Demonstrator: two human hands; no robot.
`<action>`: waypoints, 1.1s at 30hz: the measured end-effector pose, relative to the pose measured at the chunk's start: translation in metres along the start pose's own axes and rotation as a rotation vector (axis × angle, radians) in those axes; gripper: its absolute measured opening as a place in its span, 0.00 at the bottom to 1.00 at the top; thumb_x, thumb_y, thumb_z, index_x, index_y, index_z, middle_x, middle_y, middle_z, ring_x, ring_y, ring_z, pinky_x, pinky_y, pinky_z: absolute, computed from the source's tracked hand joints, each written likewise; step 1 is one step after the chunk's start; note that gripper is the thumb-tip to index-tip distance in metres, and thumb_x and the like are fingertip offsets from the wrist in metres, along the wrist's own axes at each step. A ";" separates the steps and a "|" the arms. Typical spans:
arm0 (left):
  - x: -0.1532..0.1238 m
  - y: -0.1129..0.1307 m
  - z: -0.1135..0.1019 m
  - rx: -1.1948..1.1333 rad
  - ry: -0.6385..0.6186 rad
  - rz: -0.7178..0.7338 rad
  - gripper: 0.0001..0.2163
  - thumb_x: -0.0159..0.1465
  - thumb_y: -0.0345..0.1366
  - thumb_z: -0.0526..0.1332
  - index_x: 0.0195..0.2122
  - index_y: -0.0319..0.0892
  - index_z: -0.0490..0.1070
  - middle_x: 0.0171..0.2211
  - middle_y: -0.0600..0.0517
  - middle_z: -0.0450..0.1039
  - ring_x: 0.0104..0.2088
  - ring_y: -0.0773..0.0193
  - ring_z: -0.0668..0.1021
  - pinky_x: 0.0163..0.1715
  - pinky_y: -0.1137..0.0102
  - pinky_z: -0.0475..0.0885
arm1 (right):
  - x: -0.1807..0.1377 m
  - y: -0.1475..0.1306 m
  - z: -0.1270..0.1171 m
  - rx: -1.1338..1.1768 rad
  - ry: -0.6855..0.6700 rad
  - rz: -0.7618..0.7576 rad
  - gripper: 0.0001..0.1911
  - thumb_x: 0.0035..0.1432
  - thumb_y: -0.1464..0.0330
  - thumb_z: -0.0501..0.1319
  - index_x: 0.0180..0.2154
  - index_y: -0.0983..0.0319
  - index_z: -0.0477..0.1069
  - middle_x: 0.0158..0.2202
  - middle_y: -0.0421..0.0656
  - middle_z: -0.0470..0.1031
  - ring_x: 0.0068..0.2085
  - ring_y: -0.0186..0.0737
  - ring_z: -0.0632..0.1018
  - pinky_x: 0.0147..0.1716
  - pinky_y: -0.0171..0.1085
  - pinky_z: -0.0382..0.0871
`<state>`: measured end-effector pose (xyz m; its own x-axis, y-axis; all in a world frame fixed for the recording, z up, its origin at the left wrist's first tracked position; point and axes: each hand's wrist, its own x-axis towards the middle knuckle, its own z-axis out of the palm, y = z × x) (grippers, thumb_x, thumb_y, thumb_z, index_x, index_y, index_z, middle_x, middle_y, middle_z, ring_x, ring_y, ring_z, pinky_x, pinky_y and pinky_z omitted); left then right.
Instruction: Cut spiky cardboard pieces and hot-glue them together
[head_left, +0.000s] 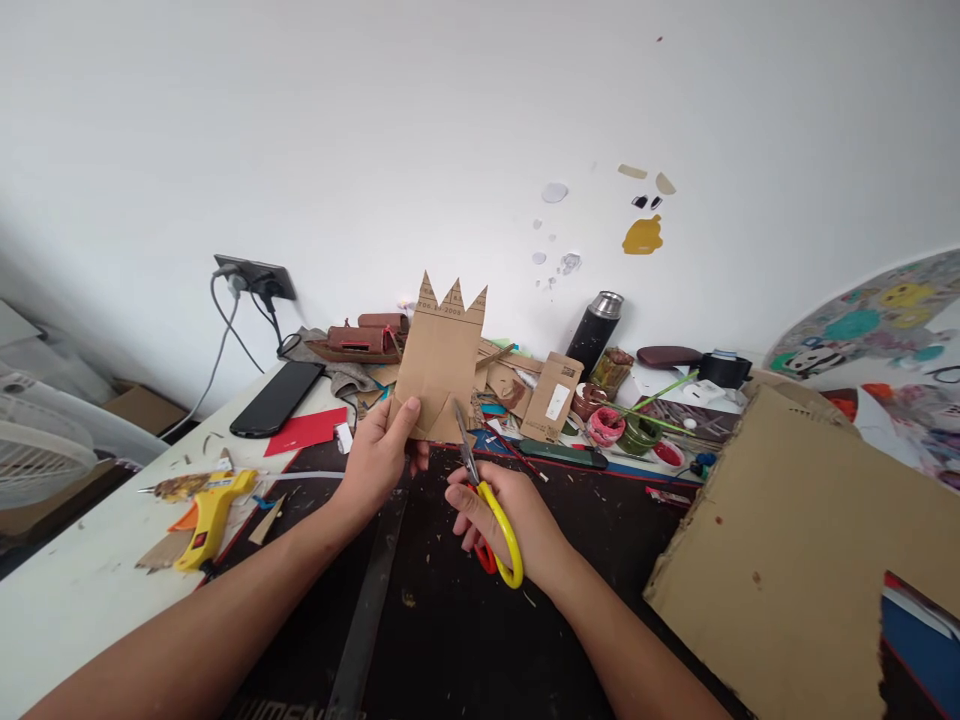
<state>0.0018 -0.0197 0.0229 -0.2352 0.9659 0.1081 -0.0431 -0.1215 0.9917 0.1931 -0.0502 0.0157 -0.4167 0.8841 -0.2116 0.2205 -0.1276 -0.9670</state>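
Note:
A piece of brown cardboard (439, 360) with three pointed teeth along its top edge is held upright in my left hand (386, 440). The thumb presses on its front near the lower left corner, and the other fingers are behind it. My right hand (502, 515) grips a pair of scissors (504, 530) with one yellow and one red handle loop. The blades point up to the cardboard's lower right part, where a slanted cut or crease line shows. Whether the blades are closed on the cardboard I cannot tell.
A yellow glue gun (217, 515), a black phone (277, 400) and red paper (307, 432) lie on the left. A metal ruler (367, 610) rests on the dark mat (457, 640). Behind are a black thermos (594, 335) and paint pots (606, 427). A large cardboard sheet (780, 560) covers the right.

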 end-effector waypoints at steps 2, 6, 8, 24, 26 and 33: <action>-0.001 0.000 0.001 0.015 0.005 0.004 0.21 0.66 0.58 0.65 0.34 0.46 0.65 0.16 0.58 0.71 0.13 0.64 0.73 0.11 0.73 0.65 | -0.001 -0.001 0.000 -0.028 -0.005 0.003 0.33 0.58 0.37 0.67 0.45 0.61 0.74 0.24 0.36 0.76 0.18 0.34 0.75 0.17 0.30 0.66; -0.002 -0.001 0.001 0.009 -0.001 -0.009 0.22 0.65 0.60 0.65 0.35 0.46 0.65 0.16 0.58 0.71 0.13 0.64 0.73 0.11 0.73 0.64 | -0.003 -0.005 -0.002 -0.120 0.020 0.006 0.27 0.66 0.42 0.64 0.41 0.59 0.73 0.21 0.35 0.74 0.16 0.33 0.73 0.15 0.29 0.63; -0.001 -0.003 0.002 -0.001 -0.006 -0.019 0.22 0.66 0.60 0.65 0.35 0.46 0.65 0.16 0.58 0.71 0.13 0.64 0.73 0.11 0.74 0.64 | -0.004 -0.007 -0.002 -0.173 0.049 0.008 0.24 0.68 0.43 0.63 0.40 0.58 0.72 0.19 0.34 0.72 0.16 0.34 0.72 0.15 0.29 0.63; -0.003 -0.003 0.004 -0.013 -0.020 -0.006 0.20 0.67 0.58 0.64 0.35 0.46 0.64 0.16 0.59 0.70 0.13 0.65 0.73 0.11 0.75 0.64 | -0.001 0.000 -0.004 -0.501 0.183 -0.134 0.23 0.74 0.50 0.59 0.31 0.58 0.71 0.20 0.38 0.71 0.24 0.40 0.74 0.28 0.35 0.61; -0.003 -0.003 0.005 -0.020 -0.023 -0.005 0.20 0.67 0.58 0.64 0.35 0.46 0.64 0.16 0.59 0.70 0.13 0.65 0.73 0.11 0.75 0.64 | 0.000 0.001 -0.003 -0.557 0.203 -0.173 0.22 0.74 0.53 0.60 0.30 0.58 0.70 0.23 0.39 0.72 0.26 0.40 0.73 0.29 0.36 0.59; -0.003 0.001 0.004 -0.016 -0.007 -0.009 0.22 0.66 0.59 0.65 0.34 0.47 0.63 0.16 0.59 0.70 0.13 0.65 0.73 0.11 0.74 0.65 | -0.004 -0.004 0.000 -0.526 0.190 -0.147 0.18 0.74 0.54 0.59 0.34 0.58 0.73 0.23 0.40 0.74 0.26 0.43 0.78 0.29 0.36 0.64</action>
<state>0.0069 -0.0221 0.0234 -0.2276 0.9687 0.0994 -0.0605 -0.1160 0.9914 0.1941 -0.0530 0.0206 -0.3213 0.9470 -0.0043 0.6013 0.2005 -0.7735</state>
